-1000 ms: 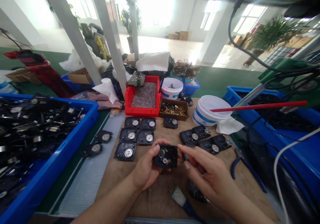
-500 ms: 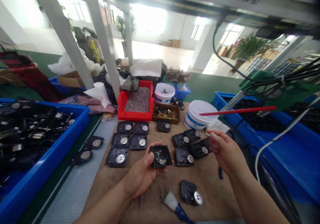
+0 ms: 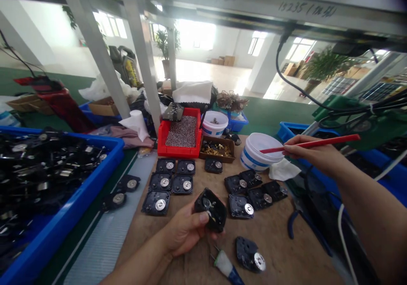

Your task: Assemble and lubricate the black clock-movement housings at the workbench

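My left hand [image 3: 182, 234] holds a black square plastic housing [image 3: 211, 208] tilted on edge, with small metal parts showing inside. My right hand [image 3: 305, 149] is up by the white bucket [image 3: 254, 160], its fingers pinching a thin red rod [image 3: 330, 140] whose tip reaches over the bucket. Several similar black housings with metal discs lie in rows on the brown work board [image 3: 273, 242]. One housing [image 3: 248, 255] sits below my left hand, near a brush with a white tuft and blue handle [image 3: 224, 264].
A blue crate [image 3: 76, 200] heaped with black parts stands to the left. Behind the board are a red crate of dark granules [image 3: 179, 145] and a brown tray of brass parts [image 3: 218, 149]. Blue-handled pliers [image 3: 305, 230] lie at the right board edge, beside cables.
My right hand has moved up and right and taken the red rod from the bucket rim. My left hand has tilted the housing on edge. The view has shifted slightly upward.
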`<state>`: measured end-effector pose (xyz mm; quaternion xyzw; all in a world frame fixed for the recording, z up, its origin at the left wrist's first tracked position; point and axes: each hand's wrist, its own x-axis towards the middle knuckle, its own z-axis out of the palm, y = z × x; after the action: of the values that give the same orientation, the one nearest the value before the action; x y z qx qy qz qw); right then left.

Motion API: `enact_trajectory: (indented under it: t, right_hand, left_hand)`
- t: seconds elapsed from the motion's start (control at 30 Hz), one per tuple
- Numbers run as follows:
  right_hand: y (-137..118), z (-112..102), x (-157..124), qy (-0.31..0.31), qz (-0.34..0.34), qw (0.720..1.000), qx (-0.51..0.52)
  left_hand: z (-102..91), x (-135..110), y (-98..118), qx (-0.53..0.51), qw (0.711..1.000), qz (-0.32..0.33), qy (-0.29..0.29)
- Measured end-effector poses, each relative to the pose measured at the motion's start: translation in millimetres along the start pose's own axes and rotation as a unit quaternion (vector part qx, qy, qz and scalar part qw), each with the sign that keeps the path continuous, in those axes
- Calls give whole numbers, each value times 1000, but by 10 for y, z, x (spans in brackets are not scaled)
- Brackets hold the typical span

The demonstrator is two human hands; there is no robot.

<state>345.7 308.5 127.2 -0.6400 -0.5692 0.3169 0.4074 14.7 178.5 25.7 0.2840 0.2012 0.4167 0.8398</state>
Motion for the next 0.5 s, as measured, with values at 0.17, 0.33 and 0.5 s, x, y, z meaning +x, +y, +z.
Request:
enact_trajectory:
  t: [0.17,0.33,0.5]
  right_hand:
    - [-8,-164,24,58,16,995,77]
    - [178,-545,-218,201,-47,962,182]
    - [358,-430,-810,148,-7,968,203]
  left_hand:
    - [-35,21,-39,-42,999,14,1]
    - [-36,22,-41,-69,996,34,35]
    - [-7,21,-16,-84,995,40,29]
